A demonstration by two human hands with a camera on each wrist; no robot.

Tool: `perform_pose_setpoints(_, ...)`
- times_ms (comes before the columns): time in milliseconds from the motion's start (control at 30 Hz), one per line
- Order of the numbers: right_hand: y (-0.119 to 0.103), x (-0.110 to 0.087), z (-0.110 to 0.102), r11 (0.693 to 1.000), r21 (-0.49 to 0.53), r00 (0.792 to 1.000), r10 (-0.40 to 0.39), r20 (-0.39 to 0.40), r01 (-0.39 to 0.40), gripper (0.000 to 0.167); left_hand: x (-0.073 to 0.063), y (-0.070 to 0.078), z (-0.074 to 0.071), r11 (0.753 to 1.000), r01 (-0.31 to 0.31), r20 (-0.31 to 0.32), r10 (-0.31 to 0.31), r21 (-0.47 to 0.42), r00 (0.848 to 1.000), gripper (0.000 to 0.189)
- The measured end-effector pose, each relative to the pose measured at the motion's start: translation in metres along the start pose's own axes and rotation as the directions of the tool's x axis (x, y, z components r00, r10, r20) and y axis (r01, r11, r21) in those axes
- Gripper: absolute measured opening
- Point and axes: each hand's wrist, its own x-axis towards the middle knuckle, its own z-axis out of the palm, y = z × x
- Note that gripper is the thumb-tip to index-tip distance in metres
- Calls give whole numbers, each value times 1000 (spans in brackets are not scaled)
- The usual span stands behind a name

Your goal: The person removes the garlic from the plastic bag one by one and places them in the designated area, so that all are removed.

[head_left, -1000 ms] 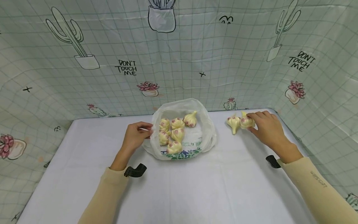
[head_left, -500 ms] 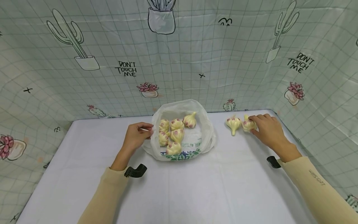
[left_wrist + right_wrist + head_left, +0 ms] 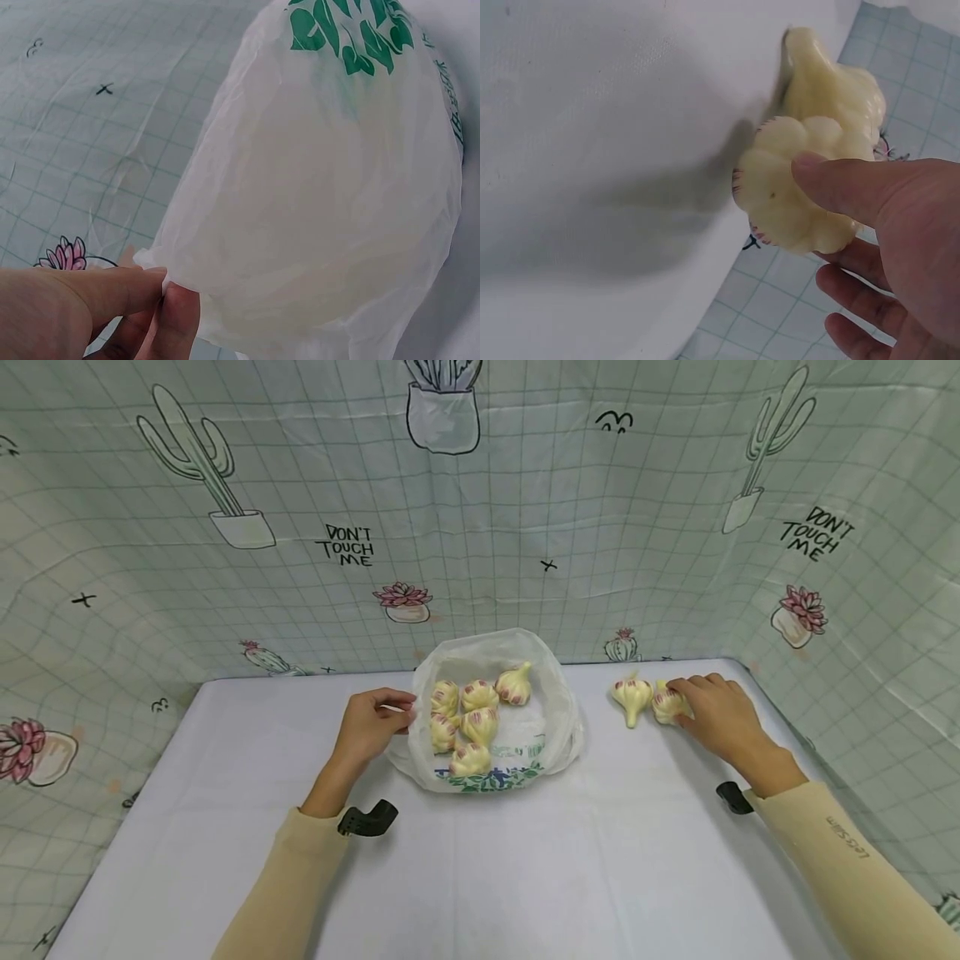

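Note:
At the table's centre a white plastic bag [image 3: 562,718] with green print lies with its mouth spread open. Several garlic bulbs [image 3: 480,725] sit inside, mostly toward its left side. My left hand [image 3: 366,727] pinches the bag's left rim between thumb and fingers; the left wrist view shows the thin plastic [image 3: 322,187] caught at the fingertips. To the right, my right hand [image 3: 720,714] holds a garlic bulb [image 3: 780,187], thumb on its near face and fingers behind. Beside that bulb stands another garlic bulb [image 3: 632,695], which it partly covers in the right wrist view.
A white cloth [image 3: 525,868] covers the table. Behind and at both sides hangs a gridded curtain [image 3: 495,510] printed with cacti, close to the table's back edge. Each wrist carries a small black device [image 3: 367,818].
My right hand has come slightly toward the front with its garlic bulb, which first drew a little apart from the neighbouring bulb. My left hand keeps its hold on the bag's rim.

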Motion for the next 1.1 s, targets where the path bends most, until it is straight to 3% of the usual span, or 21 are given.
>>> perform_pose_setpoints(500,-2,1,3,1000,-3,999,-8,52,8,54,1,3,0,1000,16,-8,-16,8,1000,23)
perform_pose_setpoints(1100,1,0,-7,1000,11,999,-25,41,25,63,1,3,1,1000,27,-19,-27,5,999,23)
